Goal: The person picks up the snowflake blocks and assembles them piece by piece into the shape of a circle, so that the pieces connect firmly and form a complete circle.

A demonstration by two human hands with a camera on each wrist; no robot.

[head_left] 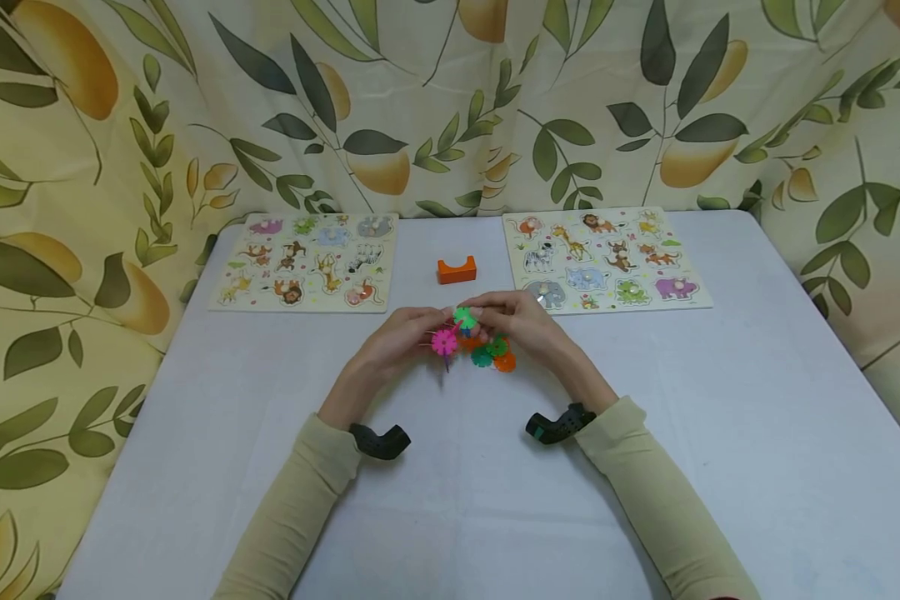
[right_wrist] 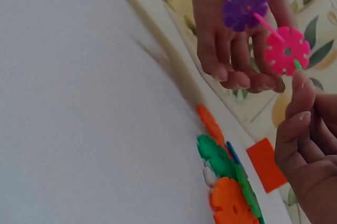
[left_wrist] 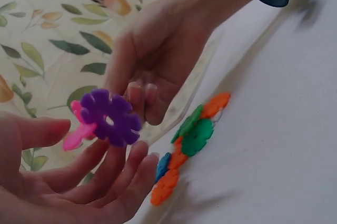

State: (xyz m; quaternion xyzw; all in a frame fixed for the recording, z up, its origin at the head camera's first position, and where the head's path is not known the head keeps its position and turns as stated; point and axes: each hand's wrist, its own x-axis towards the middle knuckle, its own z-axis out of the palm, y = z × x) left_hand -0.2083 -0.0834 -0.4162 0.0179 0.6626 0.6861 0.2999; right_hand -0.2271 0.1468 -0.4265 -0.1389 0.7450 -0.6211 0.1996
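Note:
Above the table, my left hand point(head_left: 393, 340) holds joined flower-shaped plastic discs between thumb and fingers. A pink disc point(right_wrist: 287, 51) and a purple disc point(left_wrist: 110, 118) stand out from it, slotted together at angles. Facing it, my right hand point(head_left: 523, 323) pinches a light green disc point(head_left: 464, 317) between thumb and forefinger. In the right wrist view that green disc shows only as a thin edge touching the pink disc. Below the hands lie loose discs: a dark green disc point(left_wrist: 197, 137), an orange disc point(right_wrist: 231, 203) and a partly covered blue disc point(left_wrist: 162, 166), among several others.
An orange notched block point(head_left: 457, 271) sits beyond the hands. Animal puzzle boards stand at the back, one left board point(head_left: 258, 279) and one right board point(head_left: 521, 271). White cloth covers the table point(head_left: 450, 500), and a leaf-patterned curtain point(head_left: 435, 108) hangs behind.

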